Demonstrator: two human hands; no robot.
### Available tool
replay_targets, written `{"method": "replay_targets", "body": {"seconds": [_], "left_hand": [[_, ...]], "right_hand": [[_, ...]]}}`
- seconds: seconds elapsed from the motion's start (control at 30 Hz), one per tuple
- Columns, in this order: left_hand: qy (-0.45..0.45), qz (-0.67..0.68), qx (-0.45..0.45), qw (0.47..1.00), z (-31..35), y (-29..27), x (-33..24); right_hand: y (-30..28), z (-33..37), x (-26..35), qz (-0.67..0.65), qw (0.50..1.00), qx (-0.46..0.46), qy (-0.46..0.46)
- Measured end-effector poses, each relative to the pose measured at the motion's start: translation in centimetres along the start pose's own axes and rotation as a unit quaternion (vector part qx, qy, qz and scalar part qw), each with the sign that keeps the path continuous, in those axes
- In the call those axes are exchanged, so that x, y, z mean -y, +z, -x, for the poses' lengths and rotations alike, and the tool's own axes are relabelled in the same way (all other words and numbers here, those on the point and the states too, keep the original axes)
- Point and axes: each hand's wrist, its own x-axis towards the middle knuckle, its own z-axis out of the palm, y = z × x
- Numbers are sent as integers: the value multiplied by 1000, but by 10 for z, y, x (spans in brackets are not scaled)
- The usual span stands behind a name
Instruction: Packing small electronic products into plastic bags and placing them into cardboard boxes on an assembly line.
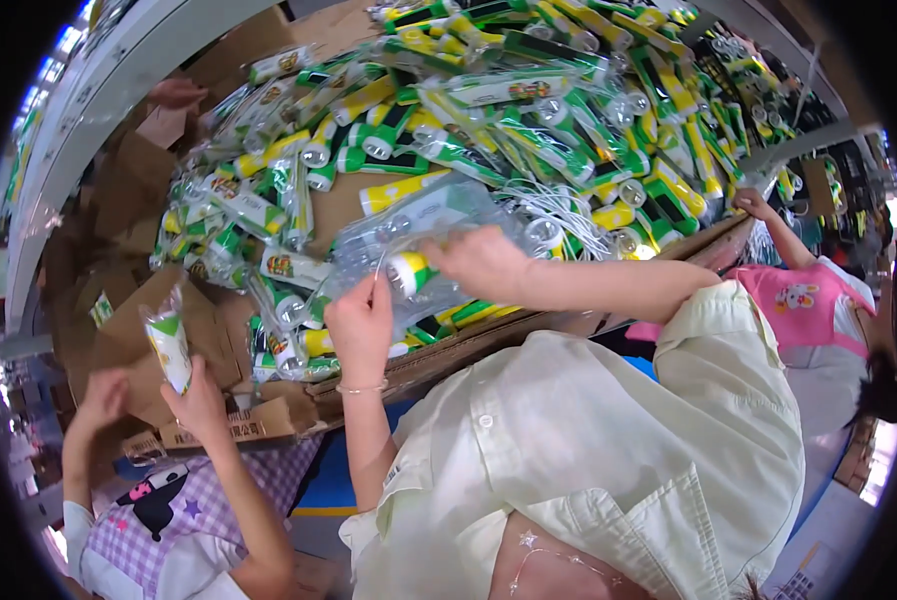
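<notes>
Just left of the middle, my left hand [360, 318] is closed, its thumb and fingers pinching the edge of a clear plastic bag [363, 262]. My right hand [480, 264] is curled around a green, yellow and white flashlight [408, 273], whose round lens end points toward my left hand at the bag. Whether the flashlight is partly inside the bag I cannot tell. More clear plastic bags [438, 212] lie flat beneath and beyond my hands. Around them spreads a heap of similar flashlights [563, 140], many of them in clear bags.
A cardboard-lined table edge [438, 350] runs in front of me. White cords [573, 215] lie right of my hands. At the left, a co-worker's hand [200, 402] holds a bagged flashlight [171, 350] beside a cardboard box [193, 320]. Another co-worker's hand [756, 203] reaches in at the right.
</notes>
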Motion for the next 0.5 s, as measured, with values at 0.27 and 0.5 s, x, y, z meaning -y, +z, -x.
{"method": "replay_targets", "body": {"seconds": [0.27, 0.5], "left_hand": [[66, -32, -58, 996, -6, 21, 11], [-4, -15, -9, 1000, -4, 23, 29]], "right_hand": [[-16, 8, -27, -97, 995, -27, 8], [-41, 91, -105, -21, 929, 27, 368]]}}
